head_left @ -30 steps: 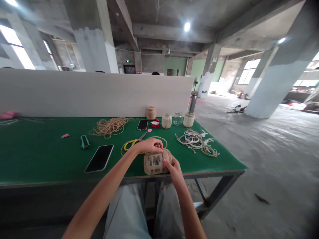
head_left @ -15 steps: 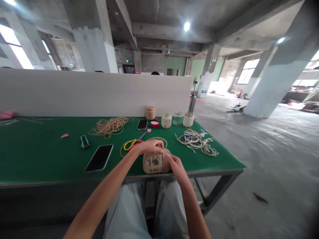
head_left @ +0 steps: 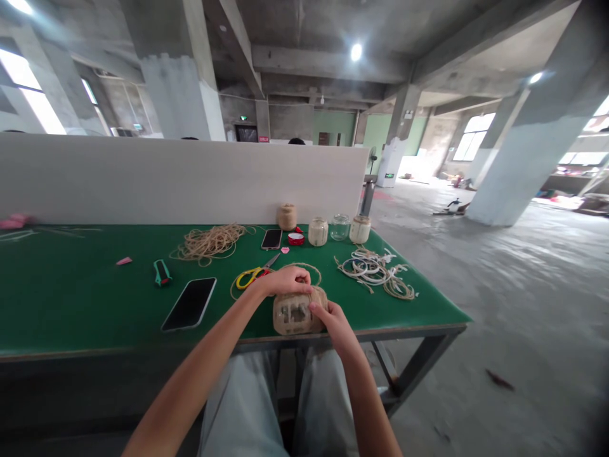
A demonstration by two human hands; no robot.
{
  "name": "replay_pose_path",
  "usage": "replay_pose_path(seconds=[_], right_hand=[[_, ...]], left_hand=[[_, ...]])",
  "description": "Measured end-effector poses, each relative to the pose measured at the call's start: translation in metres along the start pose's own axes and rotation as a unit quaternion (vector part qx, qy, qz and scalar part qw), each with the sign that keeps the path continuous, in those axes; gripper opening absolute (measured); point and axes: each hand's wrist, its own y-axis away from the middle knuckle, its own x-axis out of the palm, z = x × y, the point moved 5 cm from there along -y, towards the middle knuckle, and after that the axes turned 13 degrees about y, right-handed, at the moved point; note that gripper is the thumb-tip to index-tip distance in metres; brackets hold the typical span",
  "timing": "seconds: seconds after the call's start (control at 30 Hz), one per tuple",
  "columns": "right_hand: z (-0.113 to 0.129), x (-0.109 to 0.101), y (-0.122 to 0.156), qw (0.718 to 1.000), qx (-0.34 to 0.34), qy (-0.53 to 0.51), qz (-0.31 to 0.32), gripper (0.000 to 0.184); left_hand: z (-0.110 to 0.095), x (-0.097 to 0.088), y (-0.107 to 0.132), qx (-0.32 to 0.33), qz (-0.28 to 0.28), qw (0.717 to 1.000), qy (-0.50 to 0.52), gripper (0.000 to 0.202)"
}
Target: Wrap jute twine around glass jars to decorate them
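A glass jar [head_left: 291, 318] partly wrapped in twine lies on its side at the table's front edge. My right hand [head_left: 337, 322] grips its wrapped right end, thumb pressed on the wrapping. Over the jar's top, my left hand [head_left: 290, 280] has curled fingers pinched at the twine; the exact spot of contact is partly hidden. Behind the hands a loose loop of twine [head_left: 316, 271] curves over the green table. Scissors with yellow and red handles [head_left: 248, 277] lie just beyond my left hand, blades partly open.
Left are a large phone [head_left: 189, 304], a green cutter [head_left: 162, 272] and a heap of twine [head_left: 209, 244]. At the back stand jars [head_left: 318, 232], a twine spool [head_left: 287, 217], red tape [head_left: 295, 239] and another phone [head_left: 271, 239]. Cord coils [head_left: 375, 271] lie right. A white partition [head_left: 181, 181] borders the table.
My right thumb has moved left and slightly down across the jar's wrapping. The left hand stays almost in place, and the jar has turned slightly.
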Motion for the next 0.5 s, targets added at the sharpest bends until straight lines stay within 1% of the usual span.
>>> replay_pose_path(seconds=[0.23, 0.37, 0.5], right_hand=[[-0.001, -0.001, 0.001, 1.0, -0.002, 0.008, -0.019, 0.035], [-0.004, -0.001, 0.004, 0.999, -0.011, 0.02, -0.041, 0.034], [-0.005, 0.002, 0.006, 0.998, -0.035, 0.037, -0.044, 0.035]], left_hand=[[0.0, 0.003, -0.005, -0.004, -0.008, 1.0, -0.014, 0.033], [0.003, 0.006, -0.005, -0.017, 0.01, 1.0, -0.022, 0.037], [0.01, 0.004, -0.005, -0.045, 0.032, 0.998, -0.034, 0.044]])
